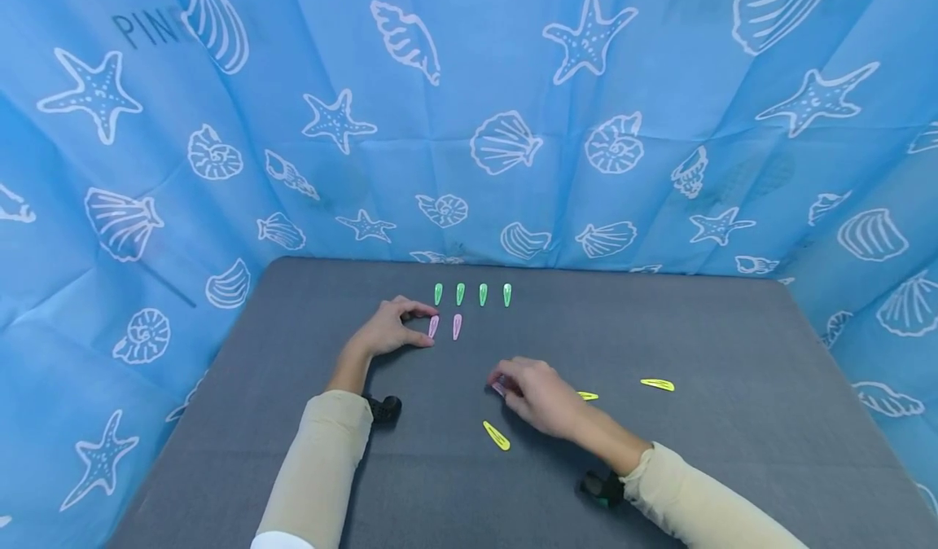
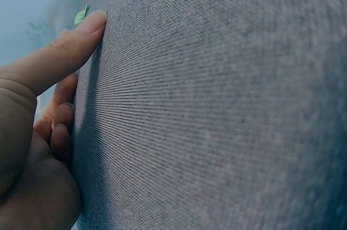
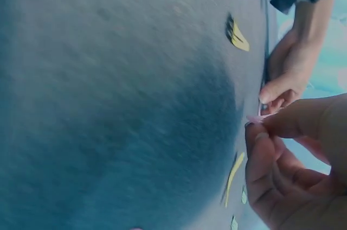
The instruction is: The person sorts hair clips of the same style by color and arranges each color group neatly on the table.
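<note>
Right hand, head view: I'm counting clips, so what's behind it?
The end of a yellow clip shows past the right hand, which covers the rest; anything else there can't be seen.

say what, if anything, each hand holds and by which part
Right hand pinches a pink clip; which part is unclear. Left hand has thumb and finger at both ends of another pink clip; whether gripping can't be told.

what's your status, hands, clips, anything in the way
Left hand at left pink clip, thumb and finger at its ends. Right hand pinching another pink clip. Yellow clips near right hand, one partly hidden by it; none between the hands.
</note>
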Action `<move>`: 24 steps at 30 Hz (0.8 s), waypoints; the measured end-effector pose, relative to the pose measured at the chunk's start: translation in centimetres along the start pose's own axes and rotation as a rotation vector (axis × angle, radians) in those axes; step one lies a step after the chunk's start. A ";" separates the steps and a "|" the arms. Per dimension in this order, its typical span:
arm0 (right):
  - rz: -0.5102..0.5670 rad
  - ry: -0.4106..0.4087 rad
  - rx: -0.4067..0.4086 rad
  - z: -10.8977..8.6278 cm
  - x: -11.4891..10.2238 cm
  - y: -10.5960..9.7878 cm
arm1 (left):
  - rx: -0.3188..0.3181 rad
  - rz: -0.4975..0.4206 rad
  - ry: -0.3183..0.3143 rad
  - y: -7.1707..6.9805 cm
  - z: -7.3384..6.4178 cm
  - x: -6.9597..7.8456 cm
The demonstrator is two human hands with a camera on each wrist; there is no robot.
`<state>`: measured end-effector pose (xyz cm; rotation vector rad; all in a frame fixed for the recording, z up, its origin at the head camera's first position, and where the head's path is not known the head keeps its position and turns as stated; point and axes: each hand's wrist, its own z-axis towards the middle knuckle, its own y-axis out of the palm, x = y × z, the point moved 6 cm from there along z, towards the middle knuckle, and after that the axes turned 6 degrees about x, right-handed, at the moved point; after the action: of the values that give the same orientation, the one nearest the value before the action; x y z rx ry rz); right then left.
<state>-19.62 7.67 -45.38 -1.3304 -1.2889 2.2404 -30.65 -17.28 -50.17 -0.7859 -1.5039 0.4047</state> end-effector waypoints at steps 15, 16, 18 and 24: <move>0.149 0.214 0.117 5.4 3.2 -1.2 | 0.002 -0.008 -0.011 0.2 0.1 0.0; 0.137 0.226 0.130 5.9 3.4 -1.2 | 0.004 -0.008 -0.012 0.2 0.1 0.0; 0.119 0.248 0.149 6.7 3.9 -1.2 | 0.007 -0.003 -0.015 0.2 0.2 0.0; 0.096 0.320 0.153 8.6 5.5 -0.7 | 0.012 -0.004 -0.023 0.2 0.2 -0.1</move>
<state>-29.75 6.37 -46.34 -1.6383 -0.9432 2.0297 -30.79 -17.17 -50.36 -0.7708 -1.5233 0.4205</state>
